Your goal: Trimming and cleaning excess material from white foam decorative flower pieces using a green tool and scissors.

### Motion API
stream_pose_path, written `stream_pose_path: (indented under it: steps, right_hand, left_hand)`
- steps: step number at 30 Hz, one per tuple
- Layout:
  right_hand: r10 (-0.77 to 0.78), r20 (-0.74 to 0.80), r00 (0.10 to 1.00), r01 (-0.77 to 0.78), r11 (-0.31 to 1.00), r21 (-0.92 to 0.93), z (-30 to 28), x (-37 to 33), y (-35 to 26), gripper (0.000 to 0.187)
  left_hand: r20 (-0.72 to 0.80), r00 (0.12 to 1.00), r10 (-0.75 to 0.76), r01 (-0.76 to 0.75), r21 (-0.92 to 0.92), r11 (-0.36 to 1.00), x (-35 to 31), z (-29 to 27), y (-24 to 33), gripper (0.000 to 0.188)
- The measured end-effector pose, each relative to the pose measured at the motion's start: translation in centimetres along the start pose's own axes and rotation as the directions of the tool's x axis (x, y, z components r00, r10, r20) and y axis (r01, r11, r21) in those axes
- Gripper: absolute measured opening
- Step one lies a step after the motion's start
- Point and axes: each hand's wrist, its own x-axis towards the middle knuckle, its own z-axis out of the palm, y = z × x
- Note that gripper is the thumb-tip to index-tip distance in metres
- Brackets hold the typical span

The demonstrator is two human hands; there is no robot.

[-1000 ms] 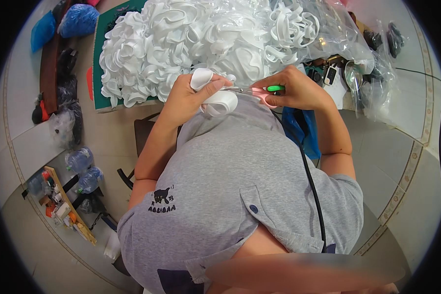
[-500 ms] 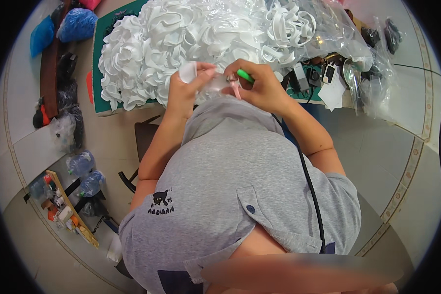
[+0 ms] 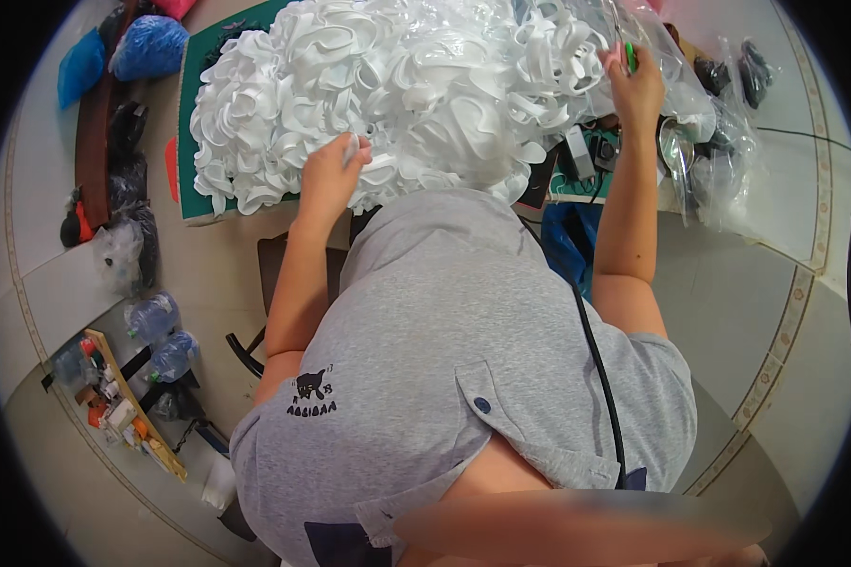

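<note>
A large heap of white curled, ribbon-like pieces (image 3: 336, 57) covers much of the green table top (image 3: 204, 194). My left hand (image 3: 331, 180) is at the heap's near side, thumb and fingers pinched together at a bit of white piece. My right hand (image 3: 639, 90) reaches out to the far right, beside a clear plastic bag (image 3: 667, 71). Its fingers are closed round a small tool with a green handle (image 3: 630, 57); the tool's kind and its tip are hard to make out.
Right of the heap lie a grey-white box (image 3: 579, 151), dark cables and crumpled clear plastic (image 3: 728, 161). A blue bag (image 3: 567, 236) hangs under the table's near edge. On the left floor stand water bottles (image 3: 154, 317), a wooden-edged tray (image 3: 128, 406) of small items and blue bags (image 3: 149, 47).
My hands were together in front of my chest and have parted. The right one swung far right with the green-handled tool; the left moved slightly left and nearer the heap.
</note>
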Motion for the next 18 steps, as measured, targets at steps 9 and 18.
stream_pose_path:
  steps: [9, 18]
  right_hand:
    - [0.233, 0.153, 0.96, -0.243, 0.969, 0.045, 2.5, -6.7, 5.5, 0.036]
    - [0.563, 0.151, 0.812, -0.51, 0.812, -0.283, 8.4, -16.3, 17.4, 0.04]
  left_hand:
    - [-0.211, 0.939, 0.272, -0.173, 0.394, 0.903, 1.9, 3.7, -8.7, 0.046]
    - [-0.163, 0.973, 0.166, -0.096, 0.369, 0.924, 3.0, 5.0, -6.5, 0.032]
